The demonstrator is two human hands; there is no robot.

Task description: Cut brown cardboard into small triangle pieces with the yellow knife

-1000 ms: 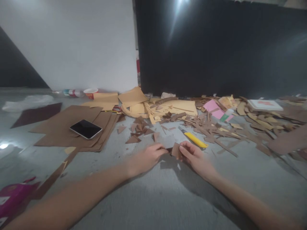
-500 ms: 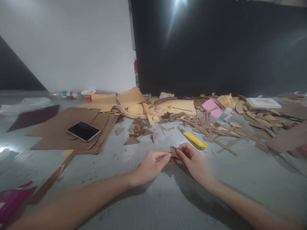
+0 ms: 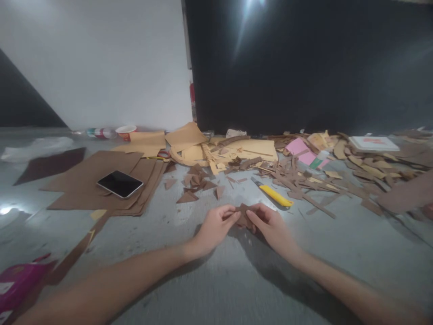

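Between my two hands is a small brown cardboard piece (image 3: 244, 215), its pointed top showing above the fingertips. My left hand (image 3: 216, 225) pinches its left side with thumb and forefinger. On the right side, my right hand (image 3: 270, 225) grips it, thumb in front. The fingers partly hide its lower part. Just beyond my right hand lies a yellow utility knife (image 3: 274, 195) with its blade end pointing away to the left. Several brown cardboard triangles (image 3: 196, 179) lie in a loose heap past my left hand.
A phone (image 3: 120, 183) rests on stacked brown cardboard sheets (image 3: 84, 162) at left. Cardboard strips and scraps (image 3: 294, 178) spread across the back right, with a glue stick (image 3: 319, 160) on pink paper (image 3: 299, 149). A magenta packet (image 3: 23, 282) sits at the near left; a paper cup (image 3: 126, 132) stands behind.
The cardboard piece has turned so its flat face shows more. My left fingertips have shifted onto its left side. The whole view has moved slightly.
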